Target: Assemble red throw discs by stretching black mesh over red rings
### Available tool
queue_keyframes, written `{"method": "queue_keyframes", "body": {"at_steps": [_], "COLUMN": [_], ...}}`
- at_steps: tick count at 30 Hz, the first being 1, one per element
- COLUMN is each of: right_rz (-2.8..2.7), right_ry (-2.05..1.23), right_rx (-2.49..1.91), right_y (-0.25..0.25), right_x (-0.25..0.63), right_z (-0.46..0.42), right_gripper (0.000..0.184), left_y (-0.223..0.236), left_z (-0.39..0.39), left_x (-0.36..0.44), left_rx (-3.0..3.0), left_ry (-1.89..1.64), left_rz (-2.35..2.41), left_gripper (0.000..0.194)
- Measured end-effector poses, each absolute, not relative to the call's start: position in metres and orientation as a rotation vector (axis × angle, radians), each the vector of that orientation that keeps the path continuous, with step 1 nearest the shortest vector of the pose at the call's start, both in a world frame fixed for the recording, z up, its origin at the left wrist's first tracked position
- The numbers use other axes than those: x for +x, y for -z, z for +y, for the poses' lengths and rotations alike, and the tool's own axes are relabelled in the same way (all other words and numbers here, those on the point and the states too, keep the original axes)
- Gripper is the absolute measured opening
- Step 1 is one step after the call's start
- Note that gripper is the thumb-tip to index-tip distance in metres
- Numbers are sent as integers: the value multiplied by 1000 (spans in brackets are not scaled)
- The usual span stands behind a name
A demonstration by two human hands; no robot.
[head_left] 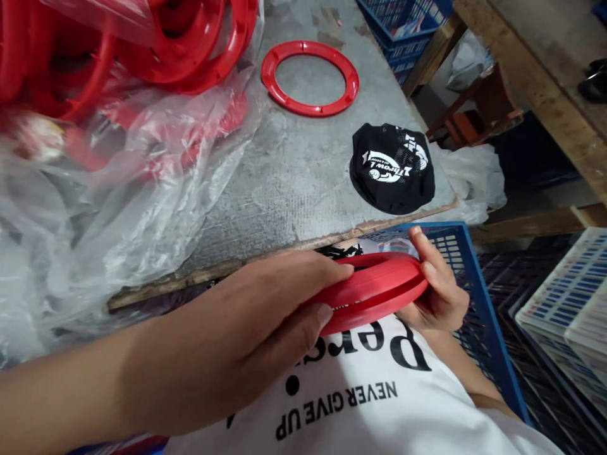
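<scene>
Both hands hold a red plastic ring assembly (pixel 379 287) close to my chest, below the table's front edge. It looks like two red rings pressed edge to edge. My left hand (pixel 246 335) grips its left side, thumb under and fingers over the rim. My right hand (pixel 439 287) clasps the right side, fingers curled over the edge. A single red ring (pixel 309 77) lies flat on the grey table (pixel 294 170) farther back.
A clear plastic bag (pixel 118 177) full of red rings covers the table's left side. A black printed cloth cap (pixel 392 167) lies near the right front corner. A blue crate (pixel 467 284) sits under my right hand; white crates (pixel 569 303) and wooden beams stand right.
</scene>
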State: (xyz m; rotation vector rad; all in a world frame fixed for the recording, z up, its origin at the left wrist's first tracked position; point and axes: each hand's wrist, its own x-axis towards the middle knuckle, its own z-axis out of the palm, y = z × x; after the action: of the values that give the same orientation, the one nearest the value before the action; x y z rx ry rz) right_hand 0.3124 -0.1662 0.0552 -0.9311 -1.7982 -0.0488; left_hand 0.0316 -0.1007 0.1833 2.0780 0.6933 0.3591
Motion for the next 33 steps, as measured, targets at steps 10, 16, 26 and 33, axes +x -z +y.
{"method": "queue_keyframes", "body": {"at_steps": [10,16,26,33], "right_rz": [-1779,-1800,-1784,-1760], "right_ry": [20,23,67,71], "right_rx": [-825,-884,-907,-881], "right_y": [-54,-52,-49,-48], "right_x": [314,318,317,316], "right_z": [-164,-169,-170,-170], "right_gripper": [65,66,68,66], "left_y": [-183,-182,-181,-179], "left_z": [-107,-107,-104,-106], "left_x": [26,31,35,35], "left_rx": [2149,2212,2095,2097], "left_ry": [-361,-335,-247,-288], "left_rz": [698,652,679,668], "left_gripper": [37,28,29,33]}}
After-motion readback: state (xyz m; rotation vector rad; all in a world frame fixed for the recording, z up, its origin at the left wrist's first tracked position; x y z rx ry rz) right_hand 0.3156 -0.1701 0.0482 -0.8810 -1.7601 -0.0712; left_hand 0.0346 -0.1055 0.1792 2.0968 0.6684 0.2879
